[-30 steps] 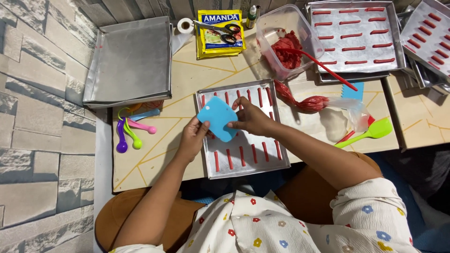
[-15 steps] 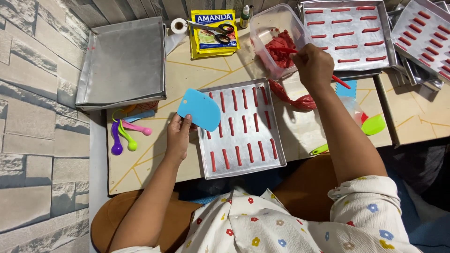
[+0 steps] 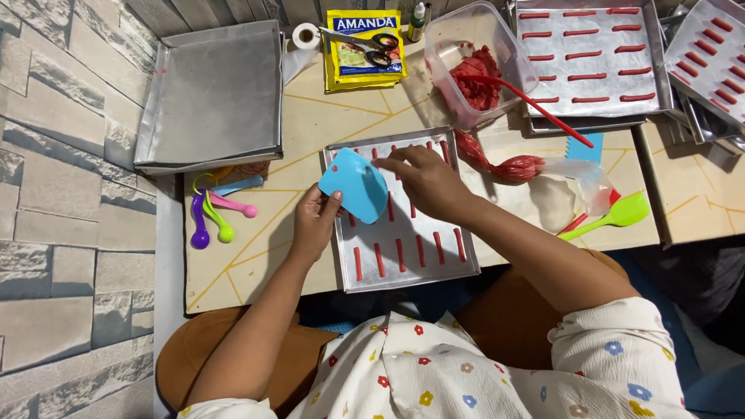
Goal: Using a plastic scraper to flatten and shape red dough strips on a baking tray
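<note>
My left hand (image 3: pixel 314 221) holds a light blue dough scraper (image 3: pixel 355 185) by its lower left edge, over the left side of a small metal baking tray (image 3: pixel 466 268) lined with red dough strips (image 3: pixel 420 250). My right hand (image 3: pixel 424 180) rests over the tray's upper middle, fingertips touching the scraper's right edge. A red-filled piping bag (image 3: pixel 503 164) lies on the table just right of the tray. A clear tub (image 3: pixel 446 46) with red dough and a red spatula (image 3: pixel 535 109) stands behind it.
An upturned grey tray (image 3: pixel 213 93) sits at the back left, with coloured measuring spoons (image 3: pixel 213 221) in front of it. A yellow packet with scissors (image 3: pixel 365 46) and tape roll (image 3: pixel 308 36) lie at the back. Filled trays (image 3: pixel 590 58) stand at the right, near a green spatula (image 3: pixel 613 217).
My right hand came back from the tub at the back right to the scraper over the tray. My left hand shifted the scraper right, over the tray's left part.
</note>
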